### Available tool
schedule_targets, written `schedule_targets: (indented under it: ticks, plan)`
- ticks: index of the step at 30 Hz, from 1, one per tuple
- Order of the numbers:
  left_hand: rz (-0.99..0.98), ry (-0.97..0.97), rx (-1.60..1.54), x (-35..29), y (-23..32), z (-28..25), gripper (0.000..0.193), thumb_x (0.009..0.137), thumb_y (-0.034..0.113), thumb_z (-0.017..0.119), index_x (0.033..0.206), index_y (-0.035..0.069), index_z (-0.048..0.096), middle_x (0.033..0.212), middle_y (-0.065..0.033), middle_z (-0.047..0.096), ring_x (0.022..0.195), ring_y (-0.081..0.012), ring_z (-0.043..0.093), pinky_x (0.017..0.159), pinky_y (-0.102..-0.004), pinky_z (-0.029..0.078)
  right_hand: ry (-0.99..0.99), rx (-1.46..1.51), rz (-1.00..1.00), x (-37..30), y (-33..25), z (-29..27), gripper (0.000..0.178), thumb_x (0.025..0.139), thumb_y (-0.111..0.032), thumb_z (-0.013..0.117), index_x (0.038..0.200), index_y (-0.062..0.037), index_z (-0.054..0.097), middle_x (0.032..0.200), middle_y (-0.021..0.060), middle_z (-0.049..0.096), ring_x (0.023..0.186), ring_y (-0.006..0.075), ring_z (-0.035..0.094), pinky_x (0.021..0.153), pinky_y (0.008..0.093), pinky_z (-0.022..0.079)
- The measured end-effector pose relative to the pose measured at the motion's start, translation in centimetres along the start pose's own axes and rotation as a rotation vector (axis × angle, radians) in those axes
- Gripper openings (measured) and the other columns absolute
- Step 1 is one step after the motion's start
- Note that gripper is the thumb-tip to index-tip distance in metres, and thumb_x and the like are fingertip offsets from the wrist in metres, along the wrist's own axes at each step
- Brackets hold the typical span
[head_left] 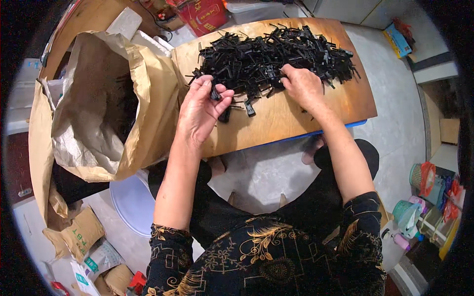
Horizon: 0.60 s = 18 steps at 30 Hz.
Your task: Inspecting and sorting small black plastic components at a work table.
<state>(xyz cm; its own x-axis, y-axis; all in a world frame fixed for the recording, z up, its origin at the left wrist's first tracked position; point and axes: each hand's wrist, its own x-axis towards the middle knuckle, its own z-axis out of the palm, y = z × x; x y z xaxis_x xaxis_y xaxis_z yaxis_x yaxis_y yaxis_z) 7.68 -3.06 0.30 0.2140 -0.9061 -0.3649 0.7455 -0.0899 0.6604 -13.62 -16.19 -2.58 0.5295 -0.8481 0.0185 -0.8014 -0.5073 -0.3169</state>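
A large heap of small black plastic parts (pixel 247 56), many with thin prongs, is spread across the wooden board (pixel 276 121). My left hand (pixel 201 106) is at the heap's near left edge, palm turned up, its curled fingers closed on a small black plastic part (pixel 215 92). At the heap's near side, my right hand (pixel 302 86) has its thumb and fingers pinched together; whatever they grip is hidden. Between the hands, a separate black piece (pixel 250 107) lies on the board, just in front of the heap.
Left of the board stands a big open brown paper sack (pixel 153 98) with a pale lining and dark contents. Below it is a round white-blue tub (pixel 129 202). Packed bags (pixel 85 232) lie on the floor at lower left. Baskets and bags (pixel 414 212) stand at right.
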Motion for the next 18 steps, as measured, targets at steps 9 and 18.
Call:
schedule_targets:
  ticks: [9,18]
  plan:
    - [-0.129,-0.055,0.11,-0.3,-2.5,1.6,0.019,0.089,0.022,0.053,0.08,0.008,0.047,0.07,-0.0062,0.054,0.055,-0.0148,0.053,0.043,-0.0246,0.04,0.001,0.366,-0.086,-0.3,1.1,-1.0,0.016,0.082,-0.018,0.055,0.089,-0.0033,0.054,0.074,0.0139,0.059,0.07,0.0276,0.058,0.064,0.0376,0.045]
    - [-0.11,-0.149,0.365,-1.0,-4.1,5.3,0.069,0.077,0.017,0.07,0.128,-0.001,0.026,0.087,-0.0082,0.06,0.062,-0.012,0.057,0.047,-0.0201,0.038,-0.315,1.159,-0.056,-4.1,-1.0,-2.4,0.009,0.088,-0.015,0.053,0.085,-0.0056,0.052,0.067,-0.0086,0.042,0.058,0.0002,0.036,0.049,0.0181,0.03]
